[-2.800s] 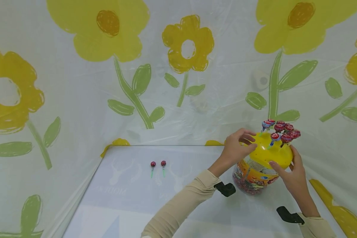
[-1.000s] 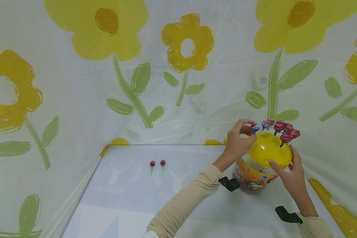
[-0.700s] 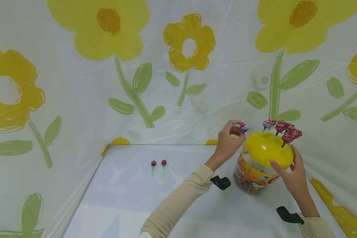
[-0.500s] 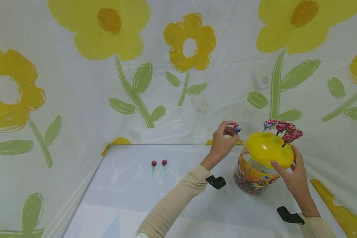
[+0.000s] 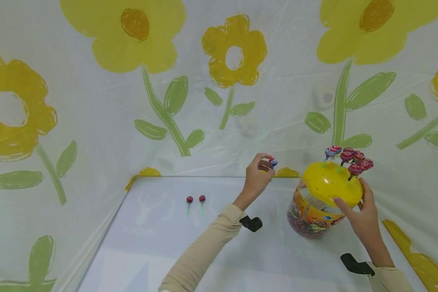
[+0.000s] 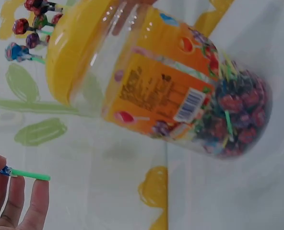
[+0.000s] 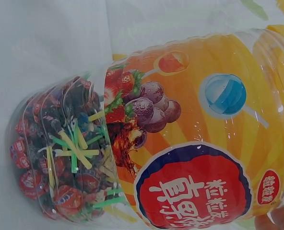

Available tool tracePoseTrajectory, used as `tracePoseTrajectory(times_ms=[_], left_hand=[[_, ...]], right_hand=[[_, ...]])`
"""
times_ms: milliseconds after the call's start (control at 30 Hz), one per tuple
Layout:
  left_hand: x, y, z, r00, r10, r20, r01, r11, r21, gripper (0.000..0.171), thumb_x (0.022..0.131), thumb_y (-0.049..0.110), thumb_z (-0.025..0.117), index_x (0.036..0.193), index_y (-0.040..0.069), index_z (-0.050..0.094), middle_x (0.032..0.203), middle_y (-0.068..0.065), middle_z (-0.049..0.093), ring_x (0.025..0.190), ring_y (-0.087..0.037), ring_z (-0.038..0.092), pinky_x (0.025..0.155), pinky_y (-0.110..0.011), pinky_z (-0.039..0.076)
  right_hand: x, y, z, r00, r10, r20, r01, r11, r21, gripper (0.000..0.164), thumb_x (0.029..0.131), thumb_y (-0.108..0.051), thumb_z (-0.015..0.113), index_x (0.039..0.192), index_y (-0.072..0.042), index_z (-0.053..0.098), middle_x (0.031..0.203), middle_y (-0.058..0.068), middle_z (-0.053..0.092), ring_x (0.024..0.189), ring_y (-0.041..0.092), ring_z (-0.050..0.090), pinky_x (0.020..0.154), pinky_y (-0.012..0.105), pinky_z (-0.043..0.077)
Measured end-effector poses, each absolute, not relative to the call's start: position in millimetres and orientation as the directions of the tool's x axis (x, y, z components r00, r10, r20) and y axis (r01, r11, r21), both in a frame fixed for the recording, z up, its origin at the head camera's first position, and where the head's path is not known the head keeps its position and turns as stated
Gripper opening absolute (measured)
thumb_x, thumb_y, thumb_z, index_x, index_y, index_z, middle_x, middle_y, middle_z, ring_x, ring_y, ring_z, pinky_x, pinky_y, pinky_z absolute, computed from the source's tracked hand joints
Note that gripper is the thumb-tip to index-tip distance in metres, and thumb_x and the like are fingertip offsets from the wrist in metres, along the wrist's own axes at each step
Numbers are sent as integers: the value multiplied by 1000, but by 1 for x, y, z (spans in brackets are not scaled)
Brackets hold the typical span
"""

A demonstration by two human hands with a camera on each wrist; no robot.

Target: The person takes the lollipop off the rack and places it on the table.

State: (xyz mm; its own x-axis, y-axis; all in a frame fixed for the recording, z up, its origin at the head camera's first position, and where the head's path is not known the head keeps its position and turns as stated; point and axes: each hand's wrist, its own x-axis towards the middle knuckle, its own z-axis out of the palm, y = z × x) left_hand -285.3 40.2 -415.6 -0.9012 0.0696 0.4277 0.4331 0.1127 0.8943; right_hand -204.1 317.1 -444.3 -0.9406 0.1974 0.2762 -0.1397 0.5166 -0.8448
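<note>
My left hand (image 5: 257, 178) pinches a lollipop (image 5: 273, 162) with a blue and red wrapper, held up left of the jar; its green stick shows in the left wrist view. A clear plastic candy jar (image 5: 312, 213) with an orange label stands at the right of the table, partly filled with wrapped lollipops. Several lollipops (image 5: 355, 168) stick up from its domed yellow lid (image 5: 326, 182). My right hand (image 5: 363, 215) grips that lid from the right, thumb at its front edge; most of these fingers are hidden behind it.
Two red lollipops (image 5: 190, 199) lie side by side on the white table (image 5: 160, 243), left of my left hand. Behind the table's back edge hangs a white curtain (image 5: 277, 101) printed with yellow flowers.
My left hand reached the lid's lollipops, took a blue one out and carried it left, away from the jar. The right hand has stayed on the lid.
</note>
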Motion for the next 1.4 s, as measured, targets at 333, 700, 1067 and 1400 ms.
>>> tracePoseTrajectory(times_ms=[333,700,1067,1400], left_hand=[[-285,12,-445,-940,36,341,342,163,926,37,82,-2,62,115,14,58,92,-10,63,79,-16,60,59,-25,53],[-285,-18,-473,-961,-16,278,267,227,937,36,82,0,61,113,17,58,91,-9,63,79,-16,60,61,-26,53],[-287,-43,-493,-976,-29,218,201,278,939,36,81,-1,62,114,13,58,91,-11,63,78,-18,60,58,-27,53],[-284,-68,-521,-986,-93,138,102,323,941,36,80,-1,63,115,8,58,90,-12,62,72,-18,60,54,-28,52]], right_hand=[[-204,317,-443,-944,206,259,-122,512,-850,84,93,-26,60,153,-22,2,156,13,10,140,33,11,113,47,12],[-206,315,-445,-943,204,264,-130,504,-854,84,93,-25,61,153,-21,3,156,12,10,141,31,12,114,47,12],[-203,319,-445,-938,224,264,-121,504,-855,82,93,-24,60,153,-21,4,156,11,11,140,30,13,114,45,13],[-208,320,-448,-939,214,269,-128,508,-852,83,92,-24,61,153,-20,4,156,11,12,140,30,14,114,44,14]])
